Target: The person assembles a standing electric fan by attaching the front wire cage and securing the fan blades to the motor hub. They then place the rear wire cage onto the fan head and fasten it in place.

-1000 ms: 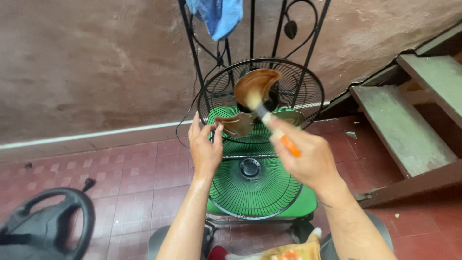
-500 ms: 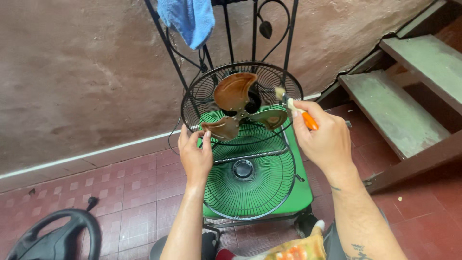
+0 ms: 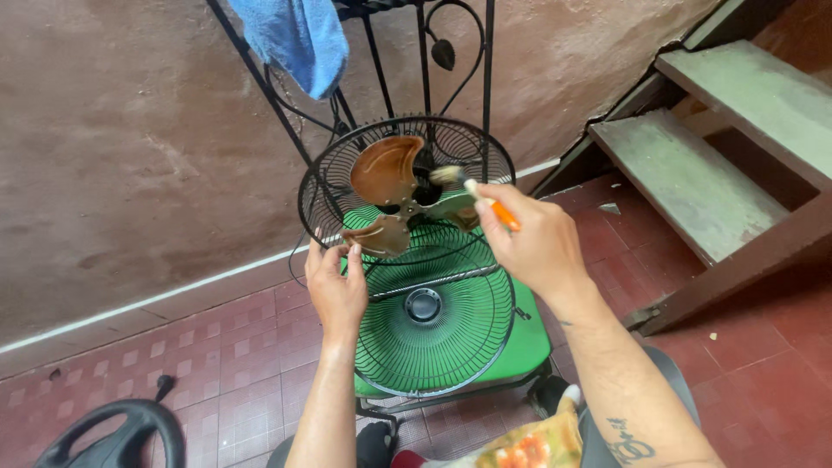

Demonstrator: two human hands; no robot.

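A fan with brown metal blades [image 3: 386, 169] stands inside its black rear wire guard [image 3: 334, 169] on a green chair seat [image 3: 529, 342]. The detached front guard [image 3: 425, 308] leans against it, lower down. My left hand [image 3: 336, 284] grips the left rim of the rear guard, beside the lowest blade. My right hand [image 3: 533, 238] holds a small paintbrush [image 3: 472, 191] with an orange handle, its pale bristles touching the fan near the hub.
A black iron chair back [image 3: 425, 61] rises behind the fan, with a blue cloth [image 3: 295, 39] draped on it. Concrete steps [image 3: 693, 165] climb at the right. A rough wall [image 3: 130, 147] is behind. A black steering wheel [image 3: 113, 438] lies on the red tiled floor at lower left.
The brush has shifted from the upper blade to the hub area. My left hand has slid down along the guard's left rim. The view has drifted slightly.
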